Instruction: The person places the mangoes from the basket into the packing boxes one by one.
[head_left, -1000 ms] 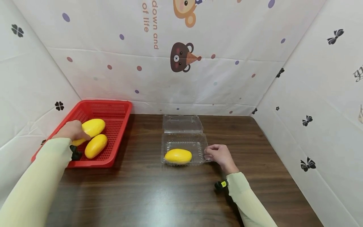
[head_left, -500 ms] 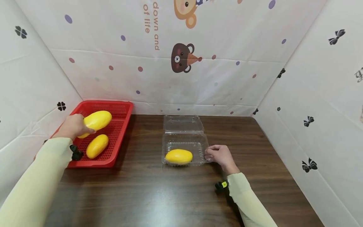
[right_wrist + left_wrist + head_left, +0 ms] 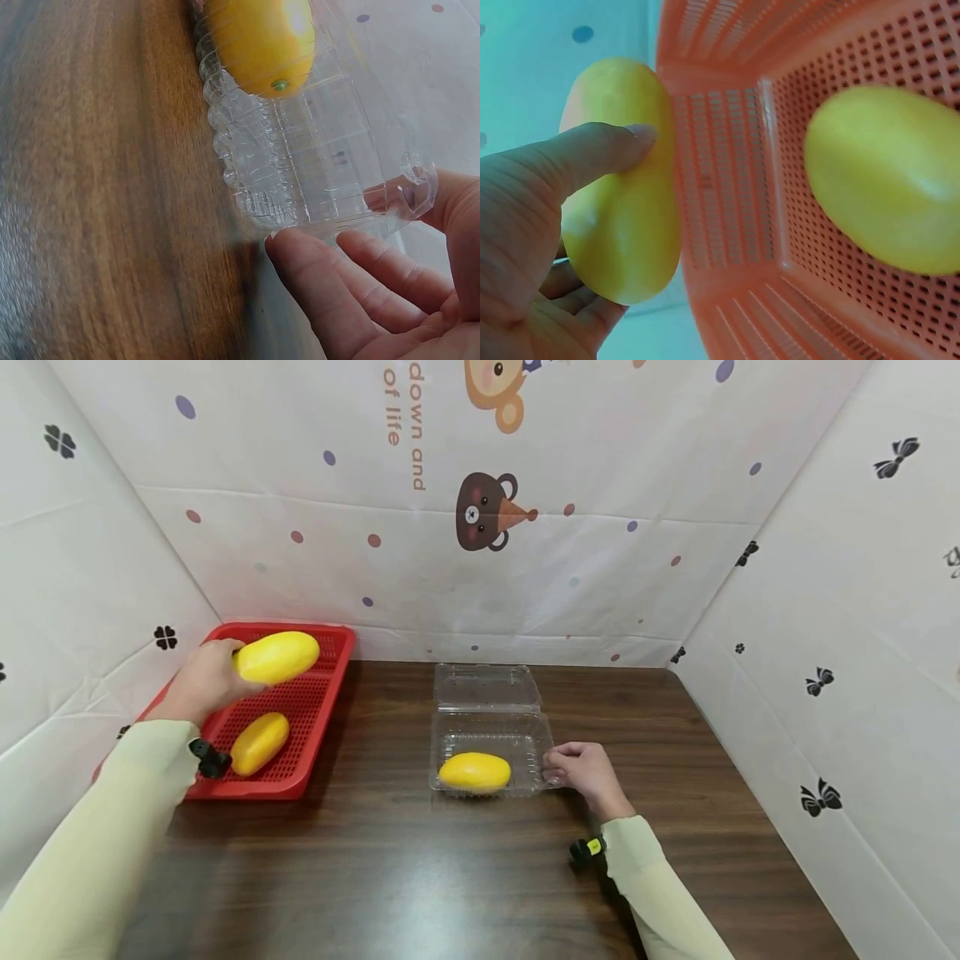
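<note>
My left hand grips a yellow mango, held over the far part of a red plastic basket. In the left wrist view the thumb lies across this mango, with fingers curled behind it. Another mango rests on the basket floor. At the table's middle, a clear plastic clamshell container lies with its lid folded back, and one mango lies inside along the near side. My right hand pinches the container's right edge; in the right wrist view the thumb shows partly through the plastic.
The brown wooden table is bounded by a white patterned sheet at the back and sheets on both sides. Against the left sheet stands the basket, its walls raised and slotted. A black wrist device sits at the right cuff.
My left hand has lifted one mango from the basket floor and carried it up, away from me and slightly to the right. My right hand and the container stay in place.
</note>
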The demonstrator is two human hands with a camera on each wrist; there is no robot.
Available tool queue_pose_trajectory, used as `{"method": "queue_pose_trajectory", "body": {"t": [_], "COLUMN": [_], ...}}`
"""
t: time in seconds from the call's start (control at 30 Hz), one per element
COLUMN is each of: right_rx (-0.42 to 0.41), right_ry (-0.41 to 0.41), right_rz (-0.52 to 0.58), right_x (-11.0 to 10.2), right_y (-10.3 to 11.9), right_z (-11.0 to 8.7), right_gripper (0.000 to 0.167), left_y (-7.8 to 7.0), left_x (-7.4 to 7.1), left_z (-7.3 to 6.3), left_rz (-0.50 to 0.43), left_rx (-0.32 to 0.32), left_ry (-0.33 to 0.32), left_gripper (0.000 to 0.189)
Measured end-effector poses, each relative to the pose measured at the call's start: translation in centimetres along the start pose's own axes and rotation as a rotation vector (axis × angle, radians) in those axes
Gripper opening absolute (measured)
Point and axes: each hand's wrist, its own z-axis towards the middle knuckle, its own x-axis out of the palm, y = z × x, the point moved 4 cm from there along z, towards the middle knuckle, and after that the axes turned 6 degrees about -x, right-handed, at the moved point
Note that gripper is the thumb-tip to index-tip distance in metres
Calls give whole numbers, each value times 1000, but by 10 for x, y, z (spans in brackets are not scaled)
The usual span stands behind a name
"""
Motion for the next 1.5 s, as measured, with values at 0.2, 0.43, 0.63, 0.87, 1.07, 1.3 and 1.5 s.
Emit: {"method": "queue_pose_trajectory", "body": {"t": [0.2,0.43,0.63,0.87,1.07,1.3,1.5], "right_rx": [6,9,10,7,8,17,18], "right_ry": [5,15,17,19,26,16,21], "right_rz": [-2,6,15,16,16,24,31], "right_x": [0,-1,0,-1,-1,-1,-1], "right_y": [-2,-2,-2,-4,-4,-3,-4], "right_z": [3,3,5,5,4,4,5], "right_gripper": [30,29,24,24,26,24,26], "left_y": [-20,-42,-63,-85,-100,-118,-133], "left_x": [0,-1,-3,-2,0,3,10], "left_z": [-2,-6,-8,-14,-21,-26,-30], "left_rz": [-47,-56,-89,-137,-166,-209,-217], "left_rx": [28,64,98,128,178,194,210], "left_ry": [-34,-73,-86,-89,-108,-96,-88], "left_gripper": [70,72,74,75,71,74,74]}}
